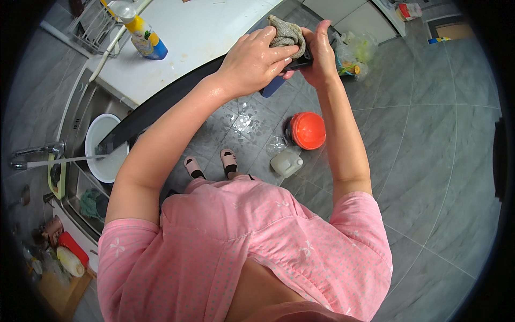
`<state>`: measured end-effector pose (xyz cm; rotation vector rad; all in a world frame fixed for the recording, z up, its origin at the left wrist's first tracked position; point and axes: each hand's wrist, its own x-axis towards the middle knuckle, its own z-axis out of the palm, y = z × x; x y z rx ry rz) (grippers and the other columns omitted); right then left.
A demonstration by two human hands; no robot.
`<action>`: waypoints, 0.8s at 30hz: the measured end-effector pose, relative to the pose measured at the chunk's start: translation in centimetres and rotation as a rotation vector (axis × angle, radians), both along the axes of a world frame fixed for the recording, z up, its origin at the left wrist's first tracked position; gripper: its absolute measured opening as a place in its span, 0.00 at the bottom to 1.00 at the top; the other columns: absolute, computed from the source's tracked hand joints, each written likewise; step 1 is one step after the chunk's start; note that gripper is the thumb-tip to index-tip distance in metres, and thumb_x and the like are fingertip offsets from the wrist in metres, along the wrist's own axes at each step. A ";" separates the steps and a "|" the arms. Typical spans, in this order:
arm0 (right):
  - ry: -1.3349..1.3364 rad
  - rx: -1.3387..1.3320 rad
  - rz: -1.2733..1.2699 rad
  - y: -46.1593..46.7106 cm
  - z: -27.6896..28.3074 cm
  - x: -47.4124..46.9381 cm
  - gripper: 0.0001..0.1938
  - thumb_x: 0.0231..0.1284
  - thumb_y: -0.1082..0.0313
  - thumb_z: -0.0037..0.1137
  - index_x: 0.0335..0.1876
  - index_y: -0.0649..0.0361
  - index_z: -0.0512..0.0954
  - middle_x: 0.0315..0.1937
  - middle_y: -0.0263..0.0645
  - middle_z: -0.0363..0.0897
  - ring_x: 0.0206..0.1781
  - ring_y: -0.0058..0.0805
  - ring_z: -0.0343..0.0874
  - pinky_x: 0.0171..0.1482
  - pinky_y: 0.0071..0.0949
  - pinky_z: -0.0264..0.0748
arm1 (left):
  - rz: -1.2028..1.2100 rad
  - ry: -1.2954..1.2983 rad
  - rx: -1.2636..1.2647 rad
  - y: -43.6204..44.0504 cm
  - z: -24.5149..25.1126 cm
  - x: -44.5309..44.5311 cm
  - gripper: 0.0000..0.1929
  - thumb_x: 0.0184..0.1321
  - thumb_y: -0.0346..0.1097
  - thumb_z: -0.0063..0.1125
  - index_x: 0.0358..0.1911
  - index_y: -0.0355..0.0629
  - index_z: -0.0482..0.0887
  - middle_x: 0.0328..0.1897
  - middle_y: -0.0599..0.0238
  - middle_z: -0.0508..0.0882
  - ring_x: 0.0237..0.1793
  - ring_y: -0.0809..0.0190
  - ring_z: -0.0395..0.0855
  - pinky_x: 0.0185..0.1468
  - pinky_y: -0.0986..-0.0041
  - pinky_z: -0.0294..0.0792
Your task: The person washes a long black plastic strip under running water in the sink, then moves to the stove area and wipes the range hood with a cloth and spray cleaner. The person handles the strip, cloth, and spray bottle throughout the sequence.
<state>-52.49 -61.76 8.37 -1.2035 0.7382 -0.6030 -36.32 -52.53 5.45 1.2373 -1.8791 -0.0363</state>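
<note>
A long, narrow black panel (173,82) slants up from the white basin (91,133) in the sink, past the counter's edge. Near its far end, my left hand (255,60) grips a grey knitted cloth (286,34) against it; the hand looks wet. My right hand (322,50) holds that end of the panel, thumb raised and fingers partly hidden behind it. A stream of water runs from the faucet (56,149) into the basin, where the panel's lower end rests.
A spray bottle (149,40) stands on the white counter (193,28), beside a wire rack (94,32). On the wet tiled floor (241,124) are a red bucket (309,131), a translucent jug (286,164) and a plastic bag (356,50). Green cloth (91,203) lies in the sink.
</note>
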 end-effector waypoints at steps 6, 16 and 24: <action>0.015 -0.100 0.012 -1.1 -0.8 -0.2 0.48 0.63 0.19 0.20 0.59 0.62 0.73 0.41 0.42 0.82 0.37 0.35 0.85 0.28 0.36 0.84 | 0.287 -0.165 -0.057 -1.1 1.2 -1.0 0.15 0.64 0.40 0.57 0.53 0.56 0.84 0.36 0.59 0.80 0.40 0.52 0.82 0.43 0.56 0.72; 0.009 -0.088 0.145 -0.6 -1.5 -0.6 0.33 0.76 0.36 0.37 0.50 0.67 0.75 0.36 0.44 0.83 0.26 0.33 0.83 0.21 0.30 0.79 | 0.369 -0.151 0.288 5.7 -1.9 0.9 0.17 0.66 0.49 0.55 0.48 0.44 0.80 0.19 0.57 0.82 0.24 0.50 0.85 0.30 0.56 0.73; 0.145 -0.201 0.123 -0.5 0.8 -0.3 0.17 0.77 0.55 0.45 0.53 0.64 0.75 0.39 0.39 0.78 0.30 0.25 0.80 0.22 0.24 0.77 | 0.408 -0.147 0.394 9.5 -2.4 7.7 0.16 0.66 0.49 0.57 0.45 0.44 0.80 0.24 0.57 0.85 0.29 0.47 0.87 0.32 0.56 0.75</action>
